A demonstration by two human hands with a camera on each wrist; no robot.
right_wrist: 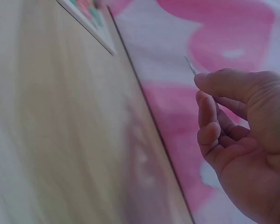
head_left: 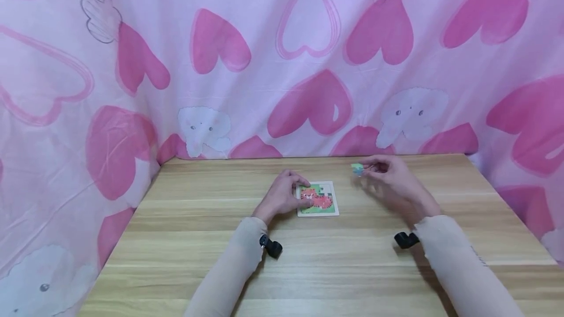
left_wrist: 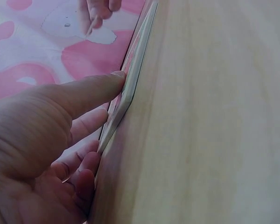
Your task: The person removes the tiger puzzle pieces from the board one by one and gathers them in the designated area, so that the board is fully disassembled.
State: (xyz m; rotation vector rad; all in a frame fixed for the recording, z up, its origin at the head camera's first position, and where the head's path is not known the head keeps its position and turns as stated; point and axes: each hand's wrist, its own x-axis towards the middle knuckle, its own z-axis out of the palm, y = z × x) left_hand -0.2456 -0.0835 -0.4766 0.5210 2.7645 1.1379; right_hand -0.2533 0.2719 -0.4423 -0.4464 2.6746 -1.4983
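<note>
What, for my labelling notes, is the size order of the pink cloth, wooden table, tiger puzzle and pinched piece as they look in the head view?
Largest to smallest:
1. Pink cloth
2. Wooden table
3. Tiger puzzle, partly under the left hand
4. Pinched piece, in the right hand

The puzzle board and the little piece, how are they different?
The puzzle board is bigger than the little piece. The board rests on the table, while the right grip holds the piece in the air. The board shows a reddish striped animal; the piece looks yellow-green and blue. Both look thin.
</note>
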